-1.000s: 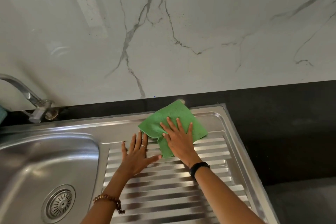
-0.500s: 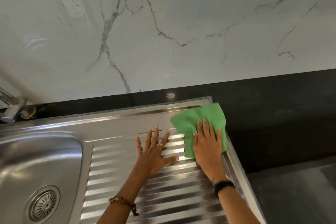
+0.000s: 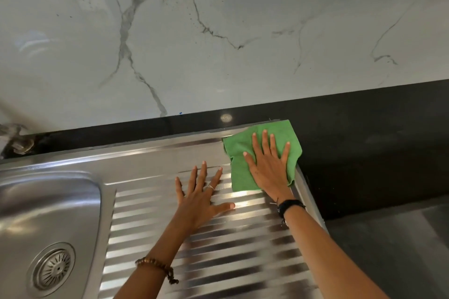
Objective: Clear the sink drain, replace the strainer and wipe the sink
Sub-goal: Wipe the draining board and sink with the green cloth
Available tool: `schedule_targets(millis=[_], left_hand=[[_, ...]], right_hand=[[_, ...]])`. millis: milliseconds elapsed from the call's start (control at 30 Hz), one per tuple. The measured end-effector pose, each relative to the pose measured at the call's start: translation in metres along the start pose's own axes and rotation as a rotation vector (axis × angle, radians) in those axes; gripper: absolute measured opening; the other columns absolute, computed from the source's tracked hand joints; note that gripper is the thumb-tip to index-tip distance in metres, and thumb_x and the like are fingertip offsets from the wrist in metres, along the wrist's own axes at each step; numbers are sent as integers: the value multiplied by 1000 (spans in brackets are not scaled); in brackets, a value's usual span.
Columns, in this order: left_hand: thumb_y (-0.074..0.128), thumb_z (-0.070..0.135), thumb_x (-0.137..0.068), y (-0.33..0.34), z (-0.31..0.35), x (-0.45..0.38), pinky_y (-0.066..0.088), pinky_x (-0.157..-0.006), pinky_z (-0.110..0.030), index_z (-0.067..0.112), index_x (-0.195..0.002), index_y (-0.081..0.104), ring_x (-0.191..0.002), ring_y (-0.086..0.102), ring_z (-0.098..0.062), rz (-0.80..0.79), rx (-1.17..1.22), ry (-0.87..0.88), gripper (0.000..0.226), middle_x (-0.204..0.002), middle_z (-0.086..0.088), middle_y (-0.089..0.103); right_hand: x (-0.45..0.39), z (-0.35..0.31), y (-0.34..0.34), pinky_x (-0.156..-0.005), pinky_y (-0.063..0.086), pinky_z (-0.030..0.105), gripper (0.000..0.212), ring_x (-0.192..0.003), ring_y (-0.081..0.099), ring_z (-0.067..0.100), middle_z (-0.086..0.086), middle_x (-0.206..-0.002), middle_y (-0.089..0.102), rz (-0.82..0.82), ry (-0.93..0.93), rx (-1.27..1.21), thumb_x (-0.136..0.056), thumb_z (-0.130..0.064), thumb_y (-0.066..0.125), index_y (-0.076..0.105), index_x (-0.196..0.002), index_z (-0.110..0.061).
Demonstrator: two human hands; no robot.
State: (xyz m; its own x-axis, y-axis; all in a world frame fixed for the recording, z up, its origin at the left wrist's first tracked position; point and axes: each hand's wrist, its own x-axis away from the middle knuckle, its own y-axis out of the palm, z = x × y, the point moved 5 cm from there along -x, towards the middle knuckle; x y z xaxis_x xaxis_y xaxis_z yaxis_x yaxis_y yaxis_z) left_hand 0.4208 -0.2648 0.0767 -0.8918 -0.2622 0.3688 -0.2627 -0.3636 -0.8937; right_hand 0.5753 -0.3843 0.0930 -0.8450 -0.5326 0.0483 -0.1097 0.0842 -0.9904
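A green cloth (image 3: pixel 239 167) lies flat at the far right corner of the steel sink's ribbed drainboard (image 3: pixel 218 257). My right hand (image 3: pixel 268 165) presses down on it with fingers spread. My left hand (image 3: pixel 199 198) rests flat on the ribs just left of the cloth, fingers apart, holding nothing. The sink basin (image 3: pixel 48 206) is at the left, with the round metal strainer (image 3: pixel 54 266) seated in its drain at the lower left.
The tap base (image 3: pixel 18 143) shows at the far left edge behind the basin. A black counter (image 3: pixel 364 153) runs behind and to the right of the sink, below a white marble wall (image 3: pixel 218 31). A grey surface (image 3: pixel 401 250) lies lower right.
My right hand has slid the green cloth right and away, from the middle back of the drainboard to its far right corner. My left hand has followed to the right, still flat.
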Motion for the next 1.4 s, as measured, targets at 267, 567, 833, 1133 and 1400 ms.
schedule_targets(millis=[267,567,833,1133,1400], left_hand=[[-9,95,-38,-9,2,6,-18,-107,-59,39,-126,-36,-138,-29,-23,-46,28,28,107,-139,3,-43],[-19,88,-52,-6,-62,97,-28,-109,-42,25,-139,-23,-136,-33,-20,203,186,-94,108,-147,-2,-35],[15,92,-59,11,-126,168,-9,-114,-37,18,-143,-15,-142,-19,-23,263,451,-375,116,-155,-15,-16],[80,40,-64,4,-137,172,-8,-115,-28,22,-133,-23,-136,-23,-8,425,695,-183,124,-147,3,-21],[69,34,-79,11,-136,188,-11,-113,-29,14,-130,-28,-133,-27,-9,420,670,-290,111,-153,-9,-22]], right_hand=[[88,5,3,-115,-15,46,58,-148,-2,20,2,-160,0,2,-10,-1,-92,-46,-6,-10,-145,-23],[54,0,-3,-117,-7,48,55,-147,6,19,6,-160,9,2,115,29,-100,-41,16,9,-150,-17],[70,-89,10,-117,-4,52,55,-147,1,27,5,-160,0,1,112,-68,-100,-41,15,4,-150,-21],[80,-251,34,-116,-7,52,53,-147,-1,28,3,-160,1,-36,-97,-79,-100,-39,18,7,-150,-27],[93,-317,43,-117,-6,52,50,-147,-1,28,2,-160,3,-119,-511,-29,-101,-38,20,11,-149,-30]])
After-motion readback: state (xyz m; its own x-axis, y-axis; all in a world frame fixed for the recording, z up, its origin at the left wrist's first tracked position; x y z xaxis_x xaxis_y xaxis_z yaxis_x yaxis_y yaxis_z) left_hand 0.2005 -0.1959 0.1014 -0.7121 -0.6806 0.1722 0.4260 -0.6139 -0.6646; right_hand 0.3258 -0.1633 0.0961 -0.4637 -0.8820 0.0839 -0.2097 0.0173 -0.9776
